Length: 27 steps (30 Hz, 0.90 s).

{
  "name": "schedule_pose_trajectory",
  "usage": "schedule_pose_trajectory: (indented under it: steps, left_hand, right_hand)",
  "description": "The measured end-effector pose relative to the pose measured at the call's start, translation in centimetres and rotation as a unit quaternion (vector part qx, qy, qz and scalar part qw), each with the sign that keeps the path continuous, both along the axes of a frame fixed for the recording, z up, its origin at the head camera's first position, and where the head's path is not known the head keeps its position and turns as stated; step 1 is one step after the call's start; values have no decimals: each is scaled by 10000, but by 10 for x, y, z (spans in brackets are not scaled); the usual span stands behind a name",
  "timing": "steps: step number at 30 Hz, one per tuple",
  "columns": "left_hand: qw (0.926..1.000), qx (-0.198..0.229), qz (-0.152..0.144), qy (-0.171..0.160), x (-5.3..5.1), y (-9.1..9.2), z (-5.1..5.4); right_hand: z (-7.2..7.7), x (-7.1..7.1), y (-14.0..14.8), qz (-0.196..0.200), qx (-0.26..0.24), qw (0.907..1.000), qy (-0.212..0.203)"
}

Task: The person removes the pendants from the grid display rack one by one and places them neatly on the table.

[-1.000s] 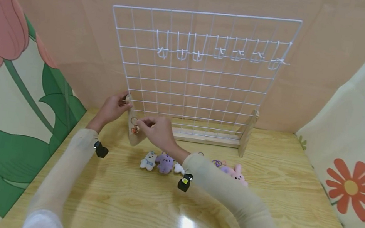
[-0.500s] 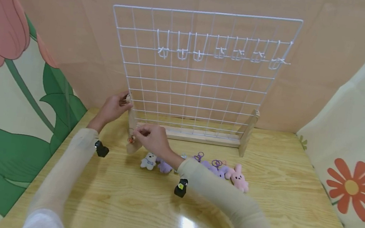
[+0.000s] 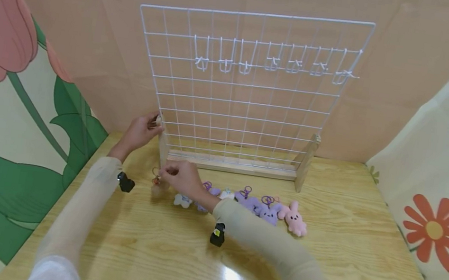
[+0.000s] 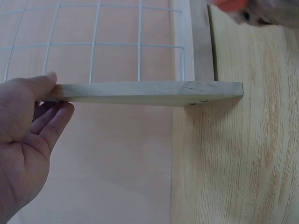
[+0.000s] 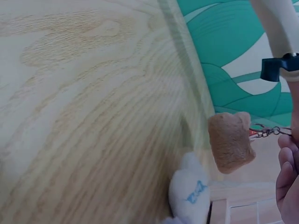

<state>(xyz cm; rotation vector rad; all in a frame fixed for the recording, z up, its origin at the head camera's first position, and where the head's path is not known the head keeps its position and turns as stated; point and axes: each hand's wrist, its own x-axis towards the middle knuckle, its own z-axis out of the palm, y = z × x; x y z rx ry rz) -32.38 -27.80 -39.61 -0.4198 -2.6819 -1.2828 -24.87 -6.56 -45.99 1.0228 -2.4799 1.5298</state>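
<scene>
My left hand (image 3: 138, 131) grips the upper end of the wooden side leg (image 4: 149, 88) of a white wire grid rack, thumb on one face and fingers on the other. In front of that leg, my right hand (image 3: 184, 177) pinches the metal ring and chain of a brown plush keychain (image 5: 230, 142). The plush hangs above the table with a bit of red at its top. Just beyond it lies a white plush keychain (image 5: 189, 196) with a blue bow. My right forearm partly covers the row of plush keychains in the head view.
Several hooks (image 3: 201, 62) hang along the upper part of the rack. Lavender plush keychains (image 3: 268, 214) and a pink rabbit plush (image 3: 295, 219) lie in a row before the rack on the wooden table (image 3: 173, 257). A tan cloth (image 3: 104, 46) hangs behind.
My right hand has come down and toward me with the brown plush keychain, from beside the leg to lower over the table. My left hand keeps its grip on the leg.
</scene>
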Motion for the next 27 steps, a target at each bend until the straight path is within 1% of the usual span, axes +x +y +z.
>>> schedule_pose_trajectory:
  steps: [5, 9, 14, 22, 27]
  left_hand:
    - [10000, 38, -17, -45, 0, -1, 0]
    - [10000, 14, -2, -40, 0, -1, 0]
    - [10000, 47, -13, 9, -1, 0, 0]
    - [10000, 35, 20, -77, 0, -1, 1]
    - [9999, 8, 33, -107, 0, -2, 0]
  right_hand:
    - [-8, -1, -5, 224, 58, 9996, 181]
    - [-12, -1, -7, 282, 277, 9990, 230]
    - [-15, -2, -6, 326, 527, 9981, 61]
    - [-15, -3, 2, 249, 601, 9977, -191]
    - [-15, -4, 4, -4, 649, 9976, -230]
